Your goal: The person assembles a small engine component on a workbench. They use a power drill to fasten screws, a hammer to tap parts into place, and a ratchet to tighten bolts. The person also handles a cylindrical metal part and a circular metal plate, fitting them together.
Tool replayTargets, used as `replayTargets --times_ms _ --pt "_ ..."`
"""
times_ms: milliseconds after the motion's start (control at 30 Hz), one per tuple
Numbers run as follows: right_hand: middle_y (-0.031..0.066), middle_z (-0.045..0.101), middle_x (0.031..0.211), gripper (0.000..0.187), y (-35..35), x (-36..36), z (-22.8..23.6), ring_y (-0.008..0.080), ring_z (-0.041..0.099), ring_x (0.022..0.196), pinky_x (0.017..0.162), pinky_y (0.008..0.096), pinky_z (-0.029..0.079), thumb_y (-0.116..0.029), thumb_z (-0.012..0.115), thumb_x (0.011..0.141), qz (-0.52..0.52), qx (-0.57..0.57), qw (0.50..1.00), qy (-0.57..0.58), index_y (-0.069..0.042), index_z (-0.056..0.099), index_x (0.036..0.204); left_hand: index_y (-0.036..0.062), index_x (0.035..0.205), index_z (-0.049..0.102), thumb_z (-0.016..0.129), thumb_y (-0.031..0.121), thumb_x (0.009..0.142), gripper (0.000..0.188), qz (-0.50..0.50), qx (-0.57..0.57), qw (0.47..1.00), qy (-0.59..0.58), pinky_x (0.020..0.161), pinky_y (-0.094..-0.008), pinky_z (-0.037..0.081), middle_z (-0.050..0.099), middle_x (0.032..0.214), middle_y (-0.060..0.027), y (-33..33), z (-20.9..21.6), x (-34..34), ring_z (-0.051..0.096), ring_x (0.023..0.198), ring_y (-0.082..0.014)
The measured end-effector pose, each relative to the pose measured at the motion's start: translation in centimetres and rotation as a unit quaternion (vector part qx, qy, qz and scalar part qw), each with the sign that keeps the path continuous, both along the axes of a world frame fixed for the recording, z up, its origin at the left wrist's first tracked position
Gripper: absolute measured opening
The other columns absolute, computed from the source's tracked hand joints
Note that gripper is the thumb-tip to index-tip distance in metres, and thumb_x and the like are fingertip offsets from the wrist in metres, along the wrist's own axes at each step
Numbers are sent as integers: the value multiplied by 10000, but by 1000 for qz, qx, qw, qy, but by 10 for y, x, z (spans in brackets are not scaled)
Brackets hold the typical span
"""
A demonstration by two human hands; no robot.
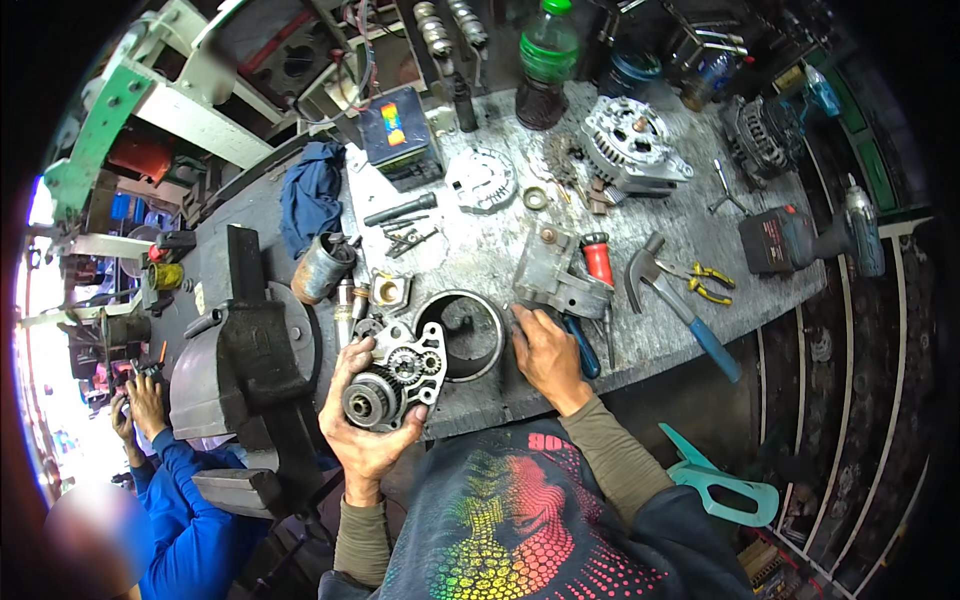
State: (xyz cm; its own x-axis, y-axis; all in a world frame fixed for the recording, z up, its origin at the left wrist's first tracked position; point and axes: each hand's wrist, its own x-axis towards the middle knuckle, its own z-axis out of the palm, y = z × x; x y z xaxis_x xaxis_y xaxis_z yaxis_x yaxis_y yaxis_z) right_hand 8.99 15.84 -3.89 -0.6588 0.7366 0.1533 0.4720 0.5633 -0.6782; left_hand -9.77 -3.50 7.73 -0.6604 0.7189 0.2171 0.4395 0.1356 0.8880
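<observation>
My left hand (365,440) is wrapped round a starter gear housing (405,362), a silvery metal plate with several toothed gears showing, and lifts it above the bench's near edge. Right beside it on the bench stands a round metal ring casing (490,335). My right hand (550,360) is low over the bench, its fingers loosely bent and apart, with nothing seen in them. Its fingertips reach the near left corner of a grey cast housing (548,275); whether they touch it, I cannot tell. A blue-handled screwdriver (582,348) lies partly hidden just beyond that hand.
A bench vise (245,350) stands left. A claw hammer (690,315), pliers (710,284) and a cordless drill (780,240) lie right. Farther back are a battery (400,140), an alternator (635,140) and a green-capped bottle (548,60). A co-worker in blue (200,510) works at lower left.
</observation>
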Motion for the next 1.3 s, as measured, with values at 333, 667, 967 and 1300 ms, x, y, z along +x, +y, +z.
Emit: replayTargets --times_ms 333,667,967,1300 --pt "224 676 947 135 18 -21 -18 455 697 822 691 556 564 -57 637 882 70 107 989 -75 -26 580 1001 -19 1241 651 951 200 620 724 -7 15 1000 -1 1199 -521 392 690 1333 -206 -2 0 1 585 1364 -383" --pt "203 668 974 369 30 1 43 448 695 775 654 525 576 -123 819 787 134 75 978 -142 -17 604 1067 3 1225 672 948 150 576 720 5 17 1000 12 1189 -507 417 702 1321 -191 3 -1 -9 597 1360 -381" --pt "134 684 999 308 113 -181 44 385 700 840 735 476 585 -225 813 838 320 156 933 -50 -58 638 1028 0 1201 686 946 128 557 706 26 11 1000 7 1153 -491 463 703 1321 -187 13 2 -12 616 1337 -378" --pt "121 746 990 278 115 -189 42 255 714 839 770 370 569 -178 751 935 216 -44 975 -32 -25 746 1167 19 1240 695 931 138 601 691 12 32 999 19 1172 -501 444 703 1334 -163 28 5 -9 615 1338 -380"
